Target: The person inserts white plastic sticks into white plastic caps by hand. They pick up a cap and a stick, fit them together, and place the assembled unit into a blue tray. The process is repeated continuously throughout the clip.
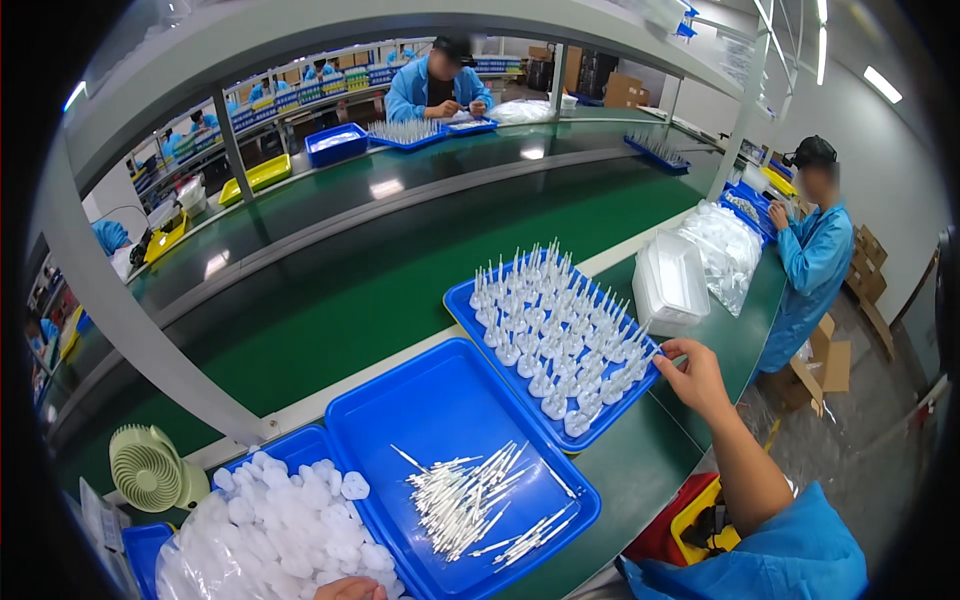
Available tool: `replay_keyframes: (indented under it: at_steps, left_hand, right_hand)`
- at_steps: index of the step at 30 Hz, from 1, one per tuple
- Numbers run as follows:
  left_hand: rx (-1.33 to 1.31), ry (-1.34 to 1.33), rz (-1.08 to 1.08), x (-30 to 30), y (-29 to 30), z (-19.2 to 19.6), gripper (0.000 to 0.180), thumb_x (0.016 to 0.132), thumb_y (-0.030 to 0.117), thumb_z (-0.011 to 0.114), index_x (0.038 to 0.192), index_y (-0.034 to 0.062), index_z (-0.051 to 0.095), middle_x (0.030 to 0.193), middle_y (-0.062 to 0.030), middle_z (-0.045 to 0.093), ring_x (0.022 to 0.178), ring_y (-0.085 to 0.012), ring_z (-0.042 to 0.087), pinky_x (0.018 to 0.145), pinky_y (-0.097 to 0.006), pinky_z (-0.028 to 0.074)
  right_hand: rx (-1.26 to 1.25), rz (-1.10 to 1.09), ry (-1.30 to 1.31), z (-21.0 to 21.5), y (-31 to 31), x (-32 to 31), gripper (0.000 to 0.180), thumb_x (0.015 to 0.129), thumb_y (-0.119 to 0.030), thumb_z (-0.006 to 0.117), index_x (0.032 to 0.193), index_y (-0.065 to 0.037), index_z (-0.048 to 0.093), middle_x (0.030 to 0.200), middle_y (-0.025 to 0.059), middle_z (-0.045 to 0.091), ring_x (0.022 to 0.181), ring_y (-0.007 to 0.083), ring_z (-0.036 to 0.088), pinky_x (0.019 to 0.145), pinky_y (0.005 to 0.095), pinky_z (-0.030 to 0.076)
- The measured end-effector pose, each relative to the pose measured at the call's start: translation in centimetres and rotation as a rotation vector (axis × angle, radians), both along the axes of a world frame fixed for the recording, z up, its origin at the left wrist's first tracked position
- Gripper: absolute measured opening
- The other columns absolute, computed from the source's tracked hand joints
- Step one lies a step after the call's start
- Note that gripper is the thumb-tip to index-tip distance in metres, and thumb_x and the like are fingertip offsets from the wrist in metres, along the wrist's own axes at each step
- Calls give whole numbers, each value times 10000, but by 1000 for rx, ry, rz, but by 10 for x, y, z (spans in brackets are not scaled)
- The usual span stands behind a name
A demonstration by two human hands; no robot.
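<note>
My right hand reaches to the right edge of a blue tray, thumb and forefinger pinched together beside the last standing pieces. Whatever lies between those fingertips is too small to make out. Rows of translucent white pieces, each with a thin upright stem, fill that tray. My left hand shows only partly at the lower edge, beside a heap of loose white rounded plastic pieces; its fingers are mostly cut off. Between them, a larger blue tray holds a pile of thin white sticks.
A clear plastic box and a bag of white pieces stand beyond my right hand. A green conveyor belt runs behind the trays. A small green fan stands left. Co-workers sit across the belt and stand at right.
</note>
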State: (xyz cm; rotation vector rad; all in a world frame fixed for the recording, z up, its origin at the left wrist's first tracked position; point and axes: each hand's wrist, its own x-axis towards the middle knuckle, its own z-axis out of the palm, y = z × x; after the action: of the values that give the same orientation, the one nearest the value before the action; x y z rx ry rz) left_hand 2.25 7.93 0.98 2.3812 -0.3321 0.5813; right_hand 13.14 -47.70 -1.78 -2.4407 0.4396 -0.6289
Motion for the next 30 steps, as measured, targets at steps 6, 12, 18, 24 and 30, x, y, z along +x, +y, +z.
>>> replay_keyframes:
  at_steps: [6,12,18,24,30]
  left_hand:
    - [-41,-1,6,-1,0,0,142,925,-23,821,1061,-1,785,1021,-199,789,944,-408,760,871,-465,614]
    - [-24,-29,4,-1,1,-2,141,918,-17,834,1051,5,791,1015,-198,791,931,-403,766,867,-457,616]
    - [-35,-16,9,-2,3,0,128,916,3,848,1033,9,797,1007,-187,795,934,-397,768,865,-454,617]
    - [-33,-38,-4,-2,6,-3,129,913,4,851,1029,9,795,1004,-181,797,916,-398,768,847,-454,617]
    - [-52,-29,-6,-1,7,-6,134,909,3,854,1025,11,789,997,-181,797,912,-397,768,842,-454,618]
  right_hand:
    - [-13,-77,17,-5,-10,19,174,875,-92,853,999,29,856,905,147,831,745,220,775,720,370,621]
    - [73,-67,-30,-15,-16,22,195,860,-88,869,1006,39,847,865,125,824,729,187,751,711,353,622]
    - [74,-23,53,-8,-21,24,172,868,-68,895,950,55,807,821,98,796,710,150,717,685,328,600]
    - [-1,-66,68,-15,-28,21,137,904,-51,866,993,33,805,832,101,801,726,164,743,708,335,605]
    - [-142,-162,91,1,-19,12,131,926,-78,852,1021,3,813,877,107,824,781,193,788,738,363,620]
